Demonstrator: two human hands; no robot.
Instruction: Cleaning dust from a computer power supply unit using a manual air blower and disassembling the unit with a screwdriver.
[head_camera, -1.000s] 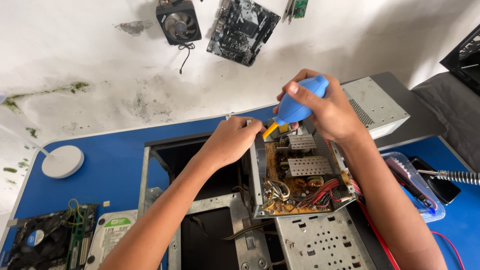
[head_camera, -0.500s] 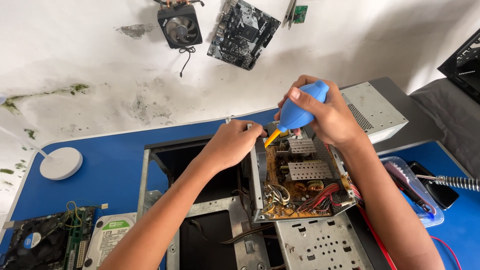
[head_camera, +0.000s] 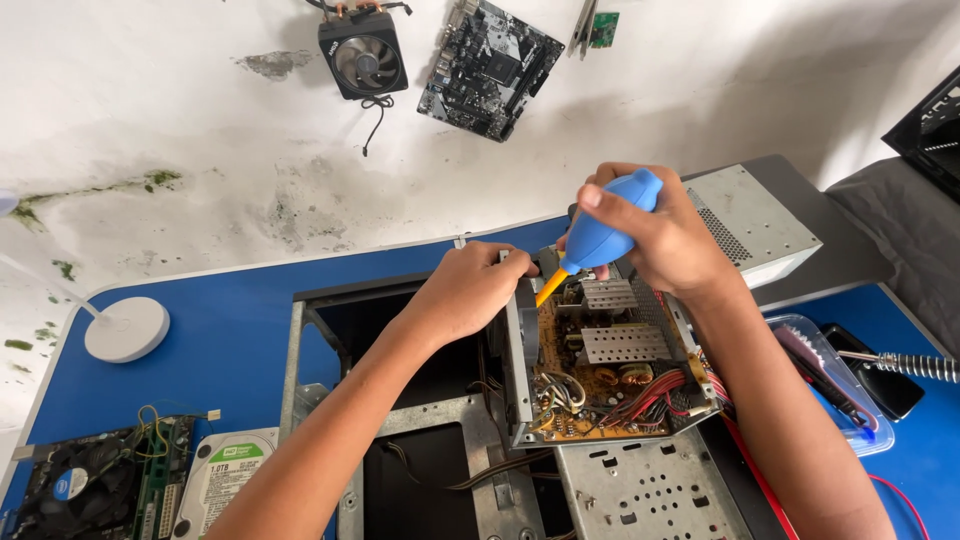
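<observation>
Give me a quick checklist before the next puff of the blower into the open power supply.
1. Right hand grips blue blower: ok.
2. Orange nozzle aimed at the power supply board: ok.
3. Left hand steadies the power supply's edge: ok.
4. Cover off, heatsinks exposed: ok.
5. Power disconnected: cannot tell.
6. Wire bundle away from nozzle: ok.
</observation>
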